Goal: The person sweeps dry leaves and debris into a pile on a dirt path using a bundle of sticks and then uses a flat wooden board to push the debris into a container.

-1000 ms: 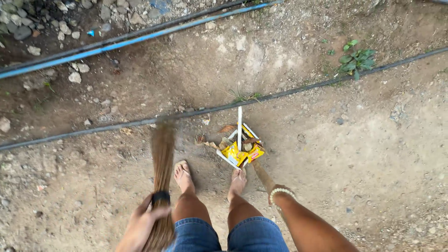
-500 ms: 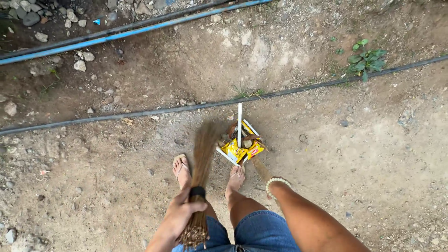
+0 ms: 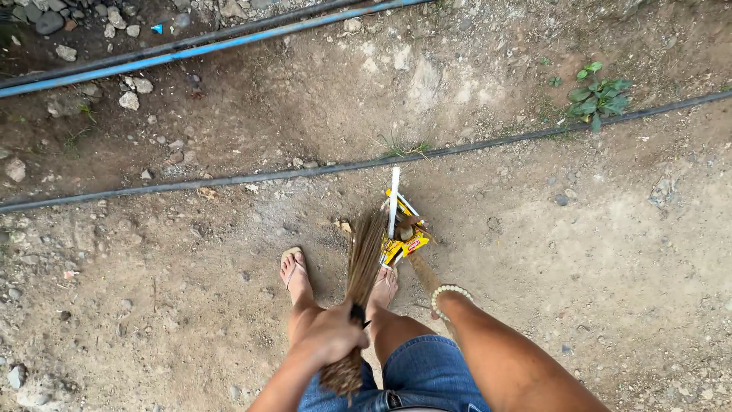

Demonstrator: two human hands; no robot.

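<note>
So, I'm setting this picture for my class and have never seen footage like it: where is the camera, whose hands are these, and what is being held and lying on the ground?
There is no machine here. The picture comes from one camera worn on a person's head, looking straight down, so you see their own arms, denim shorts and sandalled feet. The left hand grips a bundle-type brown stick broom, its bristles reaching down beside a yellow and white dustpan. The right arm, with a white bead bracelet at the wrist, reaches to the dustpan's brownish handle; the right hand itself is hidden. The surface is bare dirt ground with pebbles. A thin black hose and a blue pipe cross it, and a small green plant grows at top right.
</note>
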